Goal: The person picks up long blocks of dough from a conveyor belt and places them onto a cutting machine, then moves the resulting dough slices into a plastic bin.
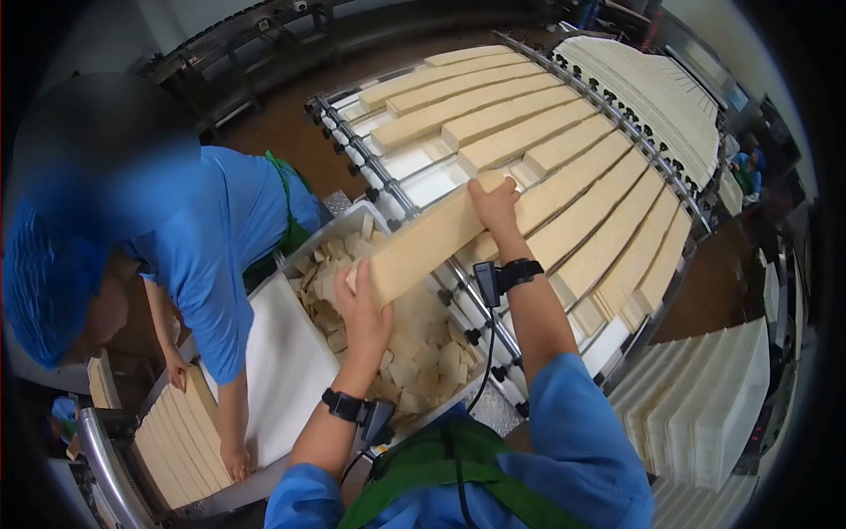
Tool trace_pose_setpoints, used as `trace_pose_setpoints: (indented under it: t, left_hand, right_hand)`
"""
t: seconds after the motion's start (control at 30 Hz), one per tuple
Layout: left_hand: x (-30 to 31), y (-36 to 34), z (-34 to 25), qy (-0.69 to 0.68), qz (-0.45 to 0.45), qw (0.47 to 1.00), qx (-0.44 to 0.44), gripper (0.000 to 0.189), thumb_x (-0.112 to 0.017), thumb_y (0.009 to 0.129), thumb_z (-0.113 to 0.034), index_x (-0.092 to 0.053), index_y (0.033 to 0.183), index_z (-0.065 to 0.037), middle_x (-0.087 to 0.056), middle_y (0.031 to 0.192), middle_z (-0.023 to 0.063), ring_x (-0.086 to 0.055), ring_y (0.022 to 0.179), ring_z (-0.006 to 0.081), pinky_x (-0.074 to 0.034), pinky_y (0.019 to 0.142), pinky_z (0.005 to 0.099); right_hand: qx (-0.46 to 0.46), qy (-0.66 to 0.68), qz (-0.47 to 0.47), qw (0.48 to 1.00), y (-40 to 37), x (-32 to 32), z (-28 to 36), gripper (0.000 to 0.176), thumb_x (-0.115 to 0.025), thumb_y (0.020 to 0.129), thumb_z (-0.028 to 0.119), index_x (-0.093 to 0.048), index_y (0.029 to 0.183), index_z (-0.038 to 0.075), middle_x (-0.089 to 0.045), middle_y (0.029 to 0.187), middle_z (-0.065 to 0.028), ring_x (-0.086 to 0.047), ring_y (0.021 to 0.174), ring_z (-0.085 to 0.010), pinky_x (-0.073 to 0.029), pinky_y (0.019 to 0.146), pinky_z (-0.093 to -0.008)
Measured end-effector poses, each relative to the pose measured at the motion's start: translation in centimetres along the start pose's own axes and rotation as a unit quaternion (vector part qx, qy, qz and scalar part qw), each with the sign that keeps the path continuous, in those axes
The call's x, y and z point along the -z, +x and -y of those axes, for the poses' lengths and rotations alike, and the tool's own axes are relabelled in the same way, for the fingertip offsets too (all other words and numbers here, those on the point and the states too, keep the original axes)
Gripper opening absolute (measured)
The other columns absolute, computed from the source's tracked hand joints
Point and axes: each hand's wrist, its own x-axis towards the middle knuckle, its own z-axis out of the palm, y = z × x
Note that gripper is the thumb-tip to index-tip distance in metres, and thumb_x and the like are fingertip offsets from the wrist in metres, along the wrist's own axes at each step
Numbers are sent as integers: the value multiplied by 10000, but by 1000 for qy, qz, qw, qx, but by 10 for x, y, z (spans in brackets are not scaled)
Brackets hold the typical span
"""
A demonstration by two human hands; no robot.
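A long beige slab (427, 240) with a smooth, flat top slants up between my two hands, over the bin of scraps. My left hand (363, 309) is closed around its near end, thumb and fingers at the edges. At the far end my right hand (495, 208) grips it, with fingers bent over the top. Beneath the slab, a pale bin (291, 258) is heaped with broken, flat beige pieces (410, 357). Similar long slabs (577, 207) lie in rows on the conveyor (401, 196) just beyond my right hand.
At left a co-worker (211, 238) in blue leans over a row of slabs (181, 436), both hands on them. A white board (278, 361) lies between us. Black knobs and metal rails (370, 172) line the conveyor. White folded sheets (696, 401) stand at lower right.
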Motion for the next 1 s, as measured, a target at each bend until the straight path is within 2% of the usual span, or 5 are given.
trace_pose_setpoints:
  t: [0.2,0.4,0.53,0.83,1.0]
  left_hand:
    - [-34,70,14,-21,59,995,-81,736,-671,719,33,-363,1375,-95,-304,1334,193,-397,1184,349,-346,997,375]
    - [-32,99,12,-150,241,959,19,701,-642,776,30,-352,1398,-114,-262,1427,149,-438,1107,192,-421,864,268]
    - [-40,103,22,-172,262,948,55,653,-616,798,16,-371,1389,-112,-199,1456,147,-397,1203,242,-400,934,305]
    - [-95,110,37,-142,212,967,-19,530,-522,819,8,-422,1330,-85,-258,1412,178,-311,1301,289,-328,1034,332]
    - [-142,114,25,-155,166,974,-17,494,-510,807,-30,-455,1296,-76,-296,1376,240,-320,1286,381,-283,1061,363]
  right_hand:
    - [20,-309,151,939,79,11,-30,704,-365,835,551,-552,1211,-14,-556,1260,-160,-355,1263,-388,-196,1051,-505]
    - [26,-345,164,924,128,2,-50,612,-291,894,435,-480,1288,7,-472,1348,-164,-357,1256,-424,-184,1046,-541]
    - [23,-292,133,947,138,-3,-58,597,-339,874,415,-523,1238,-20,-537,1270,-191,-413,1226,-357,-204,1056,-452]
    - [74,-377,19,923,138,11,-60,514,-438,881,399,-538,1204,12,-515,1249,-209,-408,1199,-346,-247,1015,-506]
    - [213,-260,-77,939,78,-12,-37,474,-511,876,400,-524,1218,73,-515,1196,-166,-460,1123,-345,-295,950,-552]
